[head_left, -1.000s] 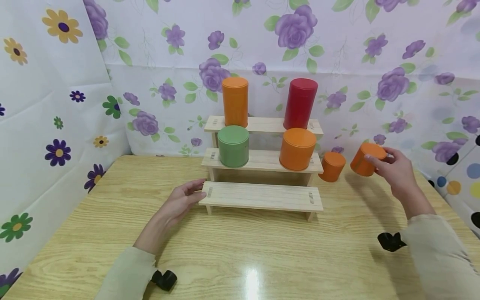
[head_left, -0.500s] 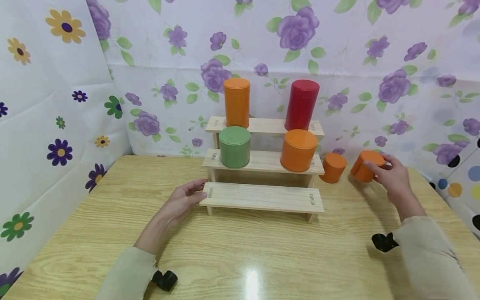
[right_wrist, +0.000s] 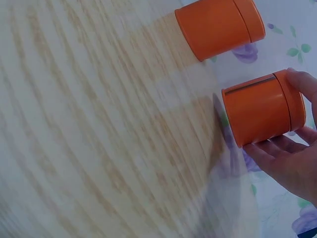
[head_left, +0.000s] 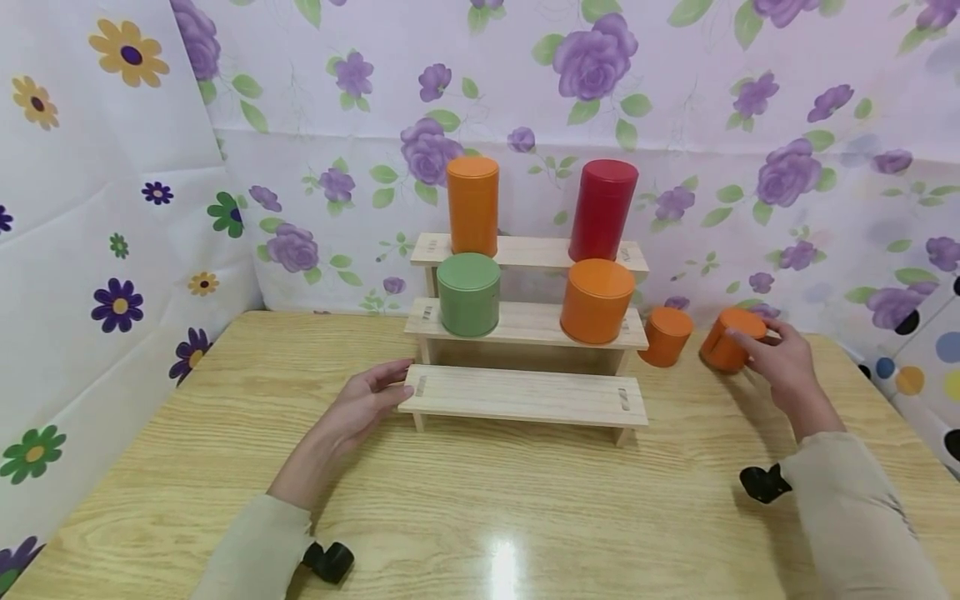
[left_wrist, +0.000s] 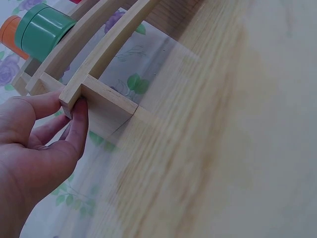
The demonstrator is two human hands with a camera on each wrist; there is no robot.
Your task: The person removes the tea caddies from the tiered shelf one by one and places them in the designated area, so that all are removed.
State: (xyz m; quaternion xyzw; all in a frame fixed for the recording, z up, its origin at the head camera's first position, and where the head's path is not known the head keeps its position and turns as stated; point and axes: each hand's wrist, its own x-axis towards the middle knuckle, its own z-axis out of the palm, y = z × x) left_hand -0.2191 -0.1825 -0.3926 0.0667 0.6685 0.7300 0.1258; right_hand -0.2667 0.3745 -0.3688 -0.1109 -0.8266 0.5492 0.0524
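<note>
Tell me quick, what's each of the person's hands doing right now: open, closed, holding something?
Left hand: closed, pinching the pale wooden three-tier stand at its lowest left end.
Right hand: closed, holding the rightmost orange cylindrical can.

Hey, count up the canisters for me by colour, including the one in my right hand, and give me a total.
Orange: 4 (tall orange canister, wide orange canister, small orange canister, held orange canister in your right hand)
Red: 1 (red canister)
Green: 1 (green canister)
Total: 6
</note>
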